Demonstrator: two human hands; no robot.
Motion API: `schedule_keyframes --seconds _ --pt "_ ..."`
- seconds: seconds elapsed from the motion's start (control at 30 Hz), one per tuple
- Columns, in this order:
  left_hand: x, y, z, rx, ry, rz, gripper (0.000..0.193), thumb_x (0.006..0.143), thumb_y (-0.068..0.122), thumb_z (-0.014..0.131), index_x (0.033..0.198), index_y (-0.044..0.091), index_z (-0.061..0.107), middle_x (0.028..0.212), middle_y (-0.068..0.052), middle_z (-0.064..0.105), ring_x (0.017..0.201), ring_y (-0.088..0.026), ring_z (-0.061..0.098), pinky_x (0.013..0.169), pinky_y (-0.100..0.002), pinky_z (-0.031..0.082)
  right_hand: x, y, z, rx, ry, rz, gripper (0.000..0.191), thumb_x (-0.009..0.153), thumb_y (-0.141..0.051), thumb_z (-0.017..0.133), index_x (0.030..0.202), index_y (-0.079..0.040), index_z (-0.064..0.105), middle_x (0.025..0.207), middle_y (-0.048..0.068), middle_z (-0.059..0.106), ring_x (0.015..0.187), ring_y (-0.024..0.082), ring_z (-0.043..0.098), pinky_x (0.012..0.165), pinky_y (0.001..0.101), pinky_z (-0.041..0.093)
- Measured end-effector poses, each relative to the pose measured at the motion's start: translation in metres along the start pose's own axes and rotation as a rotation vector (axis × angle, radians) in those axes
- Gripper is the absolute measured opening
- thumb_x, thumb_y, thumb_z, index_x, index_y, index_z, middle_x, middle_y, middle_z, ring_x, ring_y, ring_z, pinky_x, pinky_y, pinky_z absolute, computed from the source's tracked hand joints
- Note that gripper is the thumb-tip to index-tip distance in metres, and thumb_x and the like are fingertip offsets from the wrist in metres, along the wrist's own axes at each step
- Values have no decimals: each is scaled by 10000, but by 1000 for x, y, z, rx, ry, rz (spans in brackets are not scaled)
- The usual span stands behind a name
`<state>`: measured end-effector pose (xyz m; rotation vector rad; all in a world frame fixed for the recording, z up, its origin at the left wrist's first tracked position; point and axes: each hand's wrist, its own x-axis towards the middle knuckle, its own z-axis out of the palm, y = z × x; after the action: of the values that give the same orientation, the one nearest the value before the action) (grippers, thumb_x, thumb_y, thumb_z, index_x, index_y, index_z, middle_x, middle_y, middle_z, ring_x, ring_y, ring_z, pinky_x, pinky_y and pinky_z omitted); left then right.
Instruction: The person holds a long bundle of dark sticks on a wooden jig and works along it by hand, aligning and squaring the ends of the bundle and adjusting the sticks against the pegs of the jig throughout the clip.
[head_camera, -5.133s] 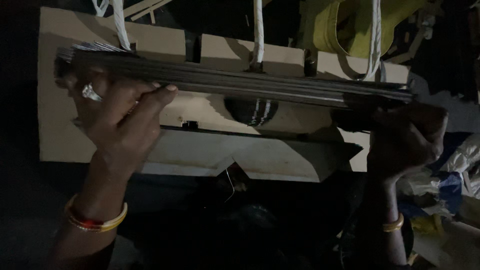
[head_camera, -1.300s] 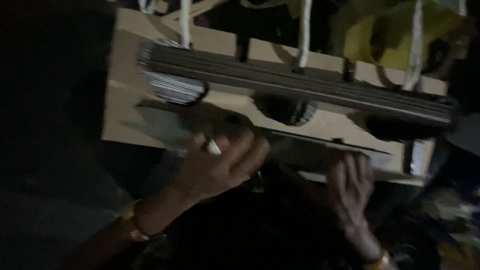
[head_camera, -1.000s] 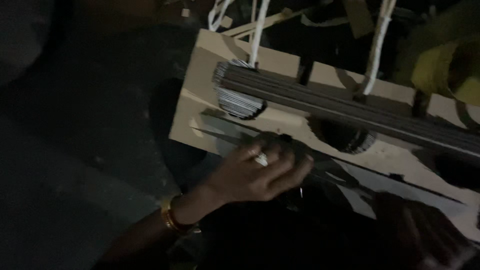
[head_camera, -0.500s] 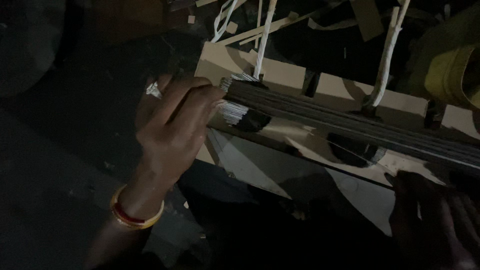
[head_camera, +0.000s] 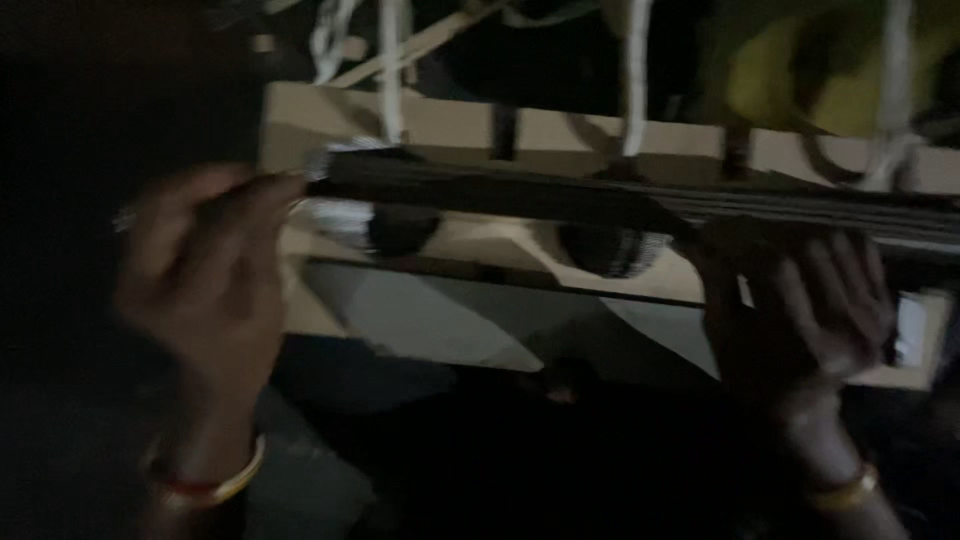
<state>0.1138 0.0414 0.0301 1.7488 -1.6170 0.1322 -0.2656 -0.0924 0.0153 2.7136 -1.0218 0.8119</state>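
Observation:
A long bundle of thin dark sticks (head_camera: 560, 195) lies across a pale wooden frame (head_camera: 450, 125) with rounded cut-outs. My left hand (head_camera: 205, 280), blurred, is at the bundle's left end with fingers apart, touching or just short of the stick tips; I cannot tell which. It wears a ring and a red and gold bangle. My right hand (head_camera: 800, 300) grips the bundle from below near its right part. A gold bangle sits on that wrist.
White cords (head_camera: 390, 60) hang over the frame's top edge. A yellow cloth or strap (head_camera: 800, 70) lies behind at the upper right. A grey sheet (head_camera: 450, 320) rests below the frame. The surroundings are very dark.
The view has swung left to right. My left hand stays at the bundle's left end, its fingers now looser. My right hand has risen from the frame's lower edge and closed under the bundle.

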Motion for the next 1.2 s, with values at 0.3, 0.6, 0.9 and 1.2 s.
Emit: schedule_keyframes --seconds 0.3,0.6,0.9,1.2 --pt "-18 -10 9 277 -81 176 166 1055 94 874 1143 32 748 1145 -86 635 985 -175 640 834 -272 547 3 -8 6 -31 148 113 137 1054 -78 862 1099 -40 738 1104 119 733 1004 260 739 946 410 612" --pt "-15 1 19 281 -6 190 113 1017 63 832 1078 30 743 1081 -77 601 916 -149 589 713 -241 505 0 -5 9 44 152 108 162 935 -71 861 942 -37 703 986 103 710 946 272 705 871 436 578" --pt "-14 6 23 211 -38 120 91 1059 47 818 1084 14 737 1050 -74 575 948 -144 581 707 -233 490 -4 -5 12 61 138 182 160 1004 -97 889 972 -74 734 1043 55 716 949 222 671 781 352 522" --pt "-11 15 35 202 49 140 100 1063 83 830 1037 48 740 1026 -58 586 992 -166 595 766 -291 520 -8 -6 18 47 155 215 95 1105 -30 833 1082 -39 741 1119 67 718 1028 227 678 873 330 562"
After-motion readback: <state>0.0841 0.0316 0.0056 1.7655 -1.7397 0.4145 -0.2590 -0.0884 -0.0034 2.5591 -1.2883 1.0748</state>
